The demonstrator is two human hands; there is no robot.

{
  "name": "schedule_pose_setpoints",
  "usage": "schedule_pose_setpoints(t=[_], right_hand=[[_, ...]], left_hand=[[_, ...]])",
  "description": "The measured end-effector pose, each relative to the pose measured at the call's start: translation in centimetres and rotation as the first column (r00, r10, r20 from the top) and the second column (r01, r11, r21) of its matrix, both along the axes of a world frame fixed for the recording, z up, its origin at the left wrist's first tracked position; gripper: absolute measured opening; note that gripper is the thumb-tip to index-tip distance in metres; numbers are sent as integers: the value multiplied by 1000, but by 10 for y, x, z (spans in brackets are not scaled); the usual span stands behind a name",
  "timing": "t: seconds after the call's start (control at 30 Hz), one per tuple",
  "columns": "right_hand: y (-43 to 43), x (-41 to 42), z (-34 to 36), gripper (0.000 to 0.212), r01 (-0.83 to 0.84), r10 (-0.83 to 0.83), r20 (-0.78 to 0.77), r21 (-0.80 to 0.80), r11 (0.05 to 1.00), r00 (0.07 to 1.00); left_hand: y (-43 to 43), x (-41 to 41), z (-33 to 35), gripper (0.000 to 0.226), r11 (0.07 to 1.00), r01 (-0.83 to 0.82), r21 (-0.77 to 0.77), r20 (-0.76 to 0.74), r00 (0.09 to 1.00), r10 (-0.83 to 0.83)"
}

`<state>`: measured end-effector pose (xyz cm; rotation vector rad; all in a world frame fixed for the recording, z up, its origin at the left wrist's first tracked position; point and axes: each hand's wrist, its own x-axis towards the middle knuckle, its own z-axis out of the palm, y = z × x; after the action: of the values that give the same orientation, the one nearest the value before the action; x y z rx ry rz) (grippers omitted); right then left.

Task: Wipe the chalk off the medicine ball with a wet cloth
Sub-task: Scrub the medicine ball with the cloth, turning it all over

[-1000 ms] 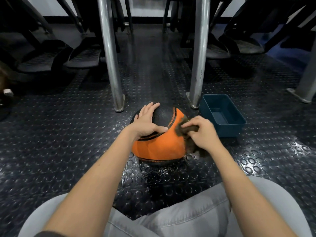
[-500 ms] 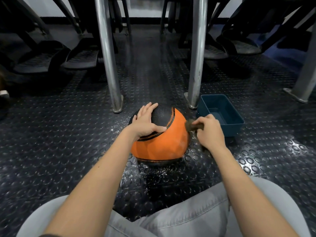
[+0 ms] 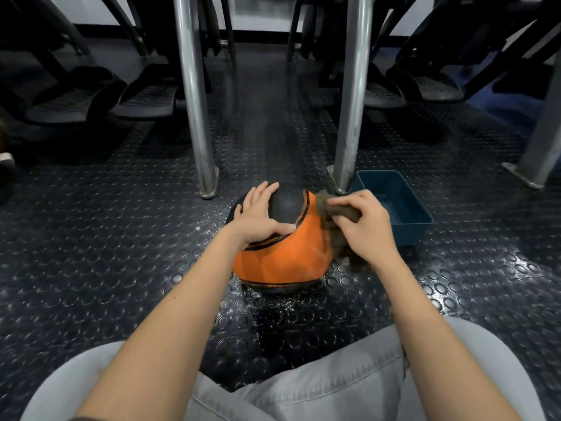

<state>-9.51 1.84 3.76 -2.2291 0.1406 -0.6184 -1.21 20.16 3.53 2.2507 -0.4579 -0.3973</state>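
Against ball [image 3: 279,259], cloth [image 3: 341,211] higher now

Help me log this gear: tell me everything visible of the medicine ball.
The medicine ball is round, orange with a black pebbled top panel edged by black stripes. It sits on the studded floor among white specks. The left hand rests on its top; the right hand holds a brown cloth against its right side.

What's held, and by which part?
Right hand grips the cloth by its bunched upper part; the rest hangs below. Left hand rests flat on the medicine ball.
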Motion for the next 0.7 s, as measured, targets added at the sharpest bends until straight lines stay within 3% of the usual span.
schedule_pose_setpoints(t=[0.03, 0.1, 0.13, 0.23, 0.3, 0.37, 0.43, 0.5, 0.53, 0.6, 0.63, 0.7], right_hand=[[8, -1, 3, 27, -107, 106, 26, 51, 993, 994], [15, 0, -1, 33, -216, 220, -61, 66, 974, 974], [9, 4, -9, 37, -184, 188, -142, 40, 982, 972], [-19, 6, -21, 36, 114, -169, -355, -172, 979, 919], [-27, 4, -17, 31, 226, -267, -302, -165, 960, 915], [-14, 1, -3, 27, 152, -154, -86, -28, 988, 984], [3, -1, 7, 28, -84, 81, 46, 67, 994, 996], [6, 3, -1, 34, -192, 196, -40, 77, 978, 980], [1, 6, -9, 35, -140, 145, -148, 44, 989, 978], [-12, 7, -18, 30, 94, -141, -326, -156, 983, 935], [-18, 6, -18, 27, 209, -273, -331, -217, 953, 903], [-23, -1, -9, 23, 312, -321, -221, -74, 947, 921]], left_hand=[[2, 0, -1, 94, 1000, -3, -1, -1, 1000, 3], [3, 1, -1, 94, 1000, -6, -10, -5, 1000, 6], [2, 1, 0, 94, 1000, -4, -18, -10, 1000, 4], [1, -1, 1, 93, 1000, 3, -26, -3, 1000, -3], [2, 0, 1, 92, 1000, 11, -24, 0, 1000, -11], [6, 1, 0, 91, 1000, 3, -22, 7, 1000, -3], [8, -1, -2, 89, 999, -24, -37, 23, 999, 24], [9, -4, -3, 87, 999, -39, -37, 60, 997, 41], [8, -5, -2, 87, 999, -35, -30, 73, 997, 37], [5, -8, -3, 86, 1000, -19, -21, 89, 996, 21], [4, -9, -4, 86, 1000, -12, -16, 97, 995, 13], [1, -12, -6, 87, 1000, 1, -2, 123, 992, 0]])
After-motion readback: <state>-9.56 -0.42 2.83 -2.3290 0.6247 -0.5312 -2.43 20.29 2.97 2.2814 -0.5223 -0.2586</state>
